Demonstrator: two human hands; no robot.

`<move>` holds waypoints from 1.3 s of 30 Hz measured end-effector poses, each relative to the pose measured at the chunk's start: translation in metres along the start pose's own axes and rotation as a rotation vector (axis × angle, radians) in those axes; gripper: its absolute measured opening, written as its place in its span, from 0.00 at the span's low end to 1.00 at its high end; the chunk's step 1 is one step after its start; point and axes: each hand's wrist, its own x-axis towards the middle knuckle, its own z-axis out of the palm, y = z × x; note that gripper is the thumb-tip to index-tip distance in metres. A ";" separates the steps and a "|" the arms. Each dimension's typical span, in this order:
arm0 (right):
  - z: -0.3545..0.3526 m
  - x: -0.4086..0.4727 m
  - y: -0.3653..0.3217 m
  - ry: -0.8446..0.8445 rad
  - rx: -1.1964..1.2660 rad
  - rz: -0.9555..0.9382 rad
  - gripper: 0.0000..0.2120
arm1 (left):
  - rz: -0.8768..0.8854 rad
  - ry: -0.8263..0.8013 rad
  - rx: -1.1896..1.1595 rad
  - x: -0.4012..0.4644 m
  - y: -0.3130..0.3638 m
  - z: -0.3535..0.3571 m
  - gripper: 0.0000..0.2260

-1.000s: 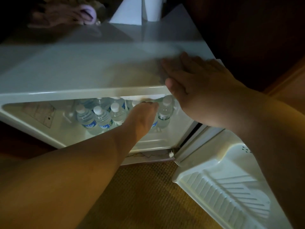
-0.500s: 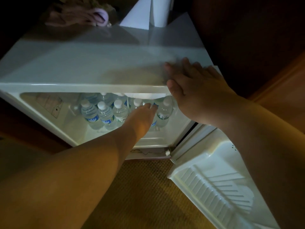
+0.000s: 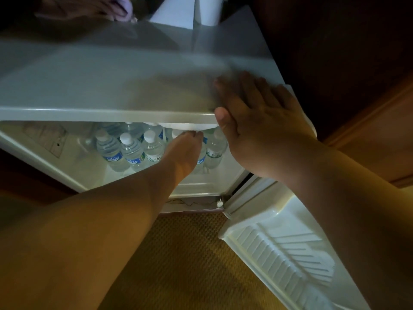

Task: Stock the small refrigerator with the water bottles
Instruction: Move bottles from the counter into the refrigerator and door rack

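Left hand (image 3: 186,148) is in the fridge (image 3: 107,95) over a water bottle (image 3: 202,158), finger state hidden; right hand (image 3: 257,121) lies flat, fingers open, on top; full bottles look heavy, slick, so I'd grab mid-body.

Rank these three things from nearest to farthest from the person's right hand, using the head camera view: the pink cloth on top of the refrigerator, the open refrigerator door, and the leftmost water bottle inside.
From the right hand, resting on the refrigerator's top front corner:
1. Open refrigerator door, below the hand, on the right.
2. Leftmost water bottle, inside, to the left.
3. Pink cloth, at the top's far left corner.
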 end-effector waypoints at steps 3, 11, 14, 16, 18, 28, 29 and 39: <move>0.001 0.000 0.000 0.008 -0.005 0.000 0.28 | 0.011 0.017 -0.015 0.000 -0.003 0.001 0.22; 0.000 0.000 0.000 -0.027 0.003 0.006 0.28 | 0.006 0.025 -0.048 -0.025 -0.004 -0.009 0.34; -0.004 -0.001 0.001 -0.040 0.011 -0.002 0.28 | -0.027 0.098 -0.172 -0.072 0.005 -0.027 0.25; -0.006 -0.001 -0.001 -0.066 0.007 0.002 0.27 | -0.110 0.120 -0.242 -0.112 0.015 -0.043 0.22; -0.009 -0.001 -0.001 -0.105 0.015 0.012 0.27 | -0.195 0.115 -0.286 -0.155 0.024 -0.060 0.23; -0.137 -0.094 -0.044 -0.115 0.280 0.021 0.30 | -0.415 0.480 -0.433 -0.265 0.041 -0.278 0.23; -0.167 -0.112 -0.048 0.004 0.352 0.033 0.30 | -0.392 0.527 -0.421 -0.266 0.044 -0.312 0.23; -0.466 -0.181 -0.024 0.545 0.416 0.041 0.35 | -0.145 0.837 -0.305 -0.256 0.091 -0.644 0.22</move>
